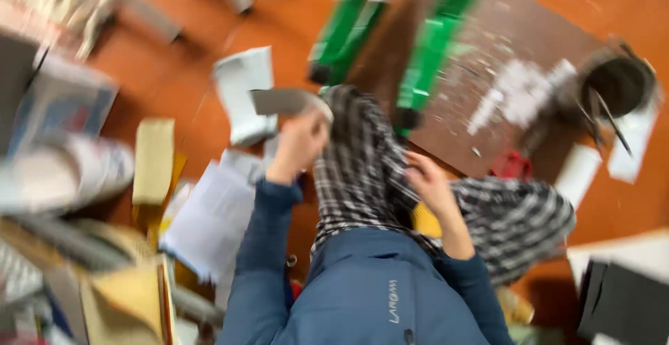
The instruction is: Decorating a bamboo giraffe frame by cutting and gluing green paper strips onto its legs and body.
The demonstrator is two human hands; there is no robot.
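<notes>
Grey card sits pinched in your left hand at 11 o'clock — fingers clamped on its edge. Your right hand presses the plaid trousers at 3 o'clock, fingers curled on fabric; blur hides whether it grips. White papers lie at 8 o'clock on the orange floor.

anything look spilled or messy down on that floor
Yes: white powder or flakes lie scattered over the brown board beside a dark bucket, and loose papers are strewn across the orange floor.
</notes>
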